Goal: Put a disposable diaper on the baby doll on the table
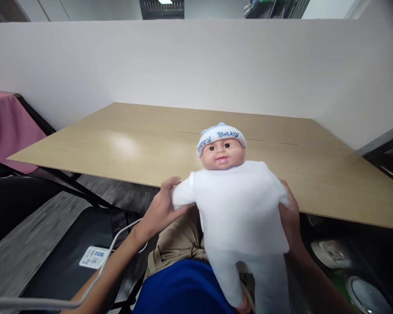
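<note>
A baby doll (pixel 239 209) in a white suit and a white cap with blue lettering stands upright over my lap, facing me, in front of the table's near edge. My left hand (pixel 162 209) grips the doll's arm and side on the left. My right hand (pixel 290 213) wraps round the doll's other side, its fingers mostly hidden behind the body. The doll's legs hang down over my blue clothing (pixel 183 288).
A light wooden table (pixel 134 139) stretches ahead with a white partition wall behind it. A pink cloth (pixel 6 126) lies at the far left. A black chair (pixel 62 257) with a white label and a white cable (pixel 118 237) is at my left. Round items sit on the floor at lower right.
</note>
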Motion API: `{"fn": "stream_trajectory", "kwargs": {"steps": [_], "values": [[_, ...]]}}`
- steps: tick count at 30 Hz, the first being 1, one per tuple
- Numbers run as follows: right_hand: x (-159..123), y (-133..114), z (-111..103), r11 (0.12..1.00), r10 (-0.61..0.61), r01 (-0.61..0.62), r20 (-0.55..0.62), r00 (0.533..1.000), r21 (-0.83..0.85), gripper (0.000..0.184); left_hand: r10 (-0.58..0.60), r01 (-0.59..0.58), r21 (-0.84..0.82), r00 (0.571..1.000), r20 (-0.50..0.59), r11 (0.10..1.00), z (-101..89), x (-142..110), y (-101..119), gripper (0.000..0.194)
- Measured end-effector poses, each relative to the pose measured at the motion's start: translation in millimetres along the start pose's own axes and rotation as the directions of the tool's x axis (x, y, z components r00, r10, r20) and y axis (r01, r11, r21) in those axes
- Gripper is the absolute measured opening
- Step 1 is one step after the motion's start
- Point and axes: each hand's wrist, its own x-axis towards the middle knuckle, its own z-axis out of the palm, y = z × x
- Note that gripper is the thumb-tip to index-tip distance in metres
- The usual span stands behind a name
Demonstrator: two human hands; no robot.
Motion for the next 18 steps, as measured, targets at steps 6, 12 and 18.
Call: {"fn": "stream_trajectory", "kwargs": {"steps": [6,12,18], "values": [[65.9,34.1,-31.5,0.755,-0.173,0.208,0.117,0.978,-0.622,0.031,-0.027,0.039,-0.033,0.947,0.321,0.999,-9.3,90.9,-30.4,0.048],[95.2,88.0,-52.4,0.525,-0.208,0.385,0.324,0.923,-0.759,0.035,-0.067,0.068,0.013,0.891,0.449,0.998,-6.5,132.0,-61.2,0.053],[111.6,114.0,-50.6,0.535,-0.214,0.39,0.326,0.921,-0.75,0.047,-0.136,0.104,0.091,0.854,0.503,0.99,-0.1,151.5,-86.7,0.061]]}}
